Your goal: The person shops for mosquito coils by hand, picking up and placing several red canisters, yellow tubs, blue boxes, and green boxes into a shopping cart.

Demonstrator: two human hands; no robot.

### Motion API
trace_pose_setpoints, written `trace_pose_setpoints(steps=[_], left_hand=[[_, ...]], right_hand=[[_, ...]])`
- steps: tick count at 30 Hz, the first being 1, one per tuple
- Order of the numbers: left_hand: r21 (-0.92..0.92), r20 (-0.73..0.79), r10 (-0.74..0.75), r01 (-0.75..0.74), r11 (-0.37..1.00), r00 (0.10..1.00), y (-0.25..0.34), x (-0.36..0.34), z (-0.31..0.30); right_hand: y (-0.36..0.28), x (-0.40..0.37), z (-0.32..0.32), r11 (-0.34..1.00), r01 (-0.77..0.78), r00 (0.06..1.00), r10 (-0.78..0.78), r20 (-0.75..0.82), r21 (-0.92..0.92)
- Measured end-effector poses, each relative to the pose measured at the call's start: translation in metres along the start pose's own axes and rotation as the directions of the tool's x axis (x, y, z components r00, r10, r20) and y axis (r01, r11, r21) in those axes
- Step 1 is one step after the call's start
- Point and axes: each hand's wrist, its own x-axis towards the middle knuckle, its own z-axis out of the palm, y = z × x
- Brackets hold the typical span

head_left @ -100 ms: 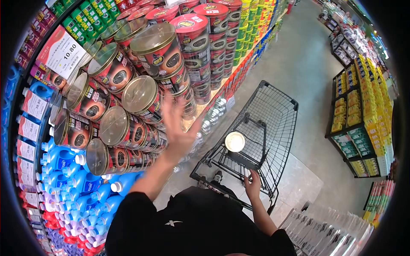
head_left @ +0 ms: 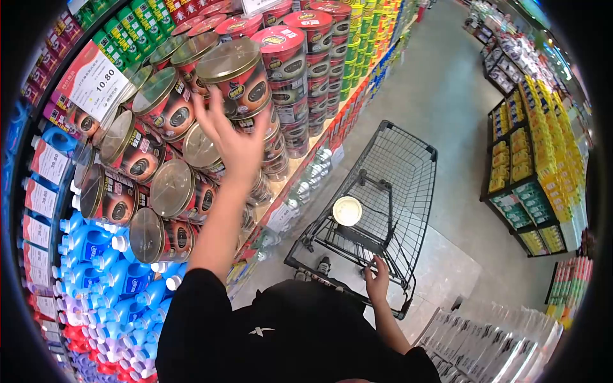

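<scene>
My left hand point(head_left: 235, 143) is raised among the stacked mosquito coil tins, its fingers spread and holding nothing. The fingertips overlap the lower front of a tall stack's top tin point(head_left: 231, 71), which has a clear lid and a red and black side with a coil picture. Below my palm, another tin point(head_left: 201, 145) is partly hidden by the hand. My right hand point(head_left: 377, 279) is over the near end of the shopping cart point(head_left: 408, 210), thumb and fingers slightly apart. A round pale-lidded tub point(head_left: 347, 211) sits in the cart.
Red-lidded tins point(head_left: 279, 39) stand in columns behind. Blue detergent bottles point(head_left: 96, 242) fill the shelf below left, beside price cards point(head_left: 99, 80). Across the aisle floor point(head_left: 415, 83) stands a display of yellow packs point(head_left: 543, 153). Plastic-wrapped packs point(head_left: 479, 345) are stacked at lower right.
My left hand has moved up and left, closer to the top tin of the tall stack. My right hand stays over the cart, which sits slightly further left in view.
</scene>
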Motion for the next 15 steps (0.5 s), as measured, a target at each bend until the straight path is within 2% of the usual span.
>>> trace_pose_setpoints(steps=[1,4,7,8,11,12,14,15], left_hand=[[0.043,-0.06,-0.064,0.066,0.997,0.996,-0.007,0.022,-0.012],[0.029,0.019,-0.31,0.309,0.951,0.951,-0.026,0.06,-0.002],[-0.016,0.129,-0.348,0.353,0.936,0.929,-0.05,0.071,0.004],[-0.037,0.12,-0.312,0.319,0.947,0.942,-0.056,0.071,0.006],[-0.041,0.102,-0.307,0.312,0.949,0.946,-0.06,0.073,0.007],[-0.023,0.072,-0.293,0.295,0.955,0.953,-0.06,0.072,0.008],[-0.001,0.022,-0.277,0.277,0.961,0.961,-0.059,0.07,0.01],[0.004,0.003,-0.277,0.277,0.961,0.961,-0.057,0.068,0.009]], right_hand=[[-0.005,-0.005,-0.002,1.0,-0.012,1.0,0.013,-0.028,0.028],[-0.002,-0.025,-0.004,0.998,-0.028,0.996,0.032,-0.087,0.054],[0.008,-0.042,0.006,0.997,-0.022,0.992,0.031,-0.121,0.076],[0.012,-0.047,0.01,1.0,-0.011,0.992,0.015,-0.126,0.028],[0.008,-0.06,0.018,0.995,-0.06,0.992,0.069,-0.109,0.085],[0.002,-0.063,0.017,0.998,-0.068,0.992,0.069,-0.101,0.013],[0.001,-0.065,0.019,0.987,0.028,0.991,-0.047,-0.122,-0.155],[-0.003,-0.066,0.018,0.984,0.018,0.992,-0.04,-0.123,-0.176]])
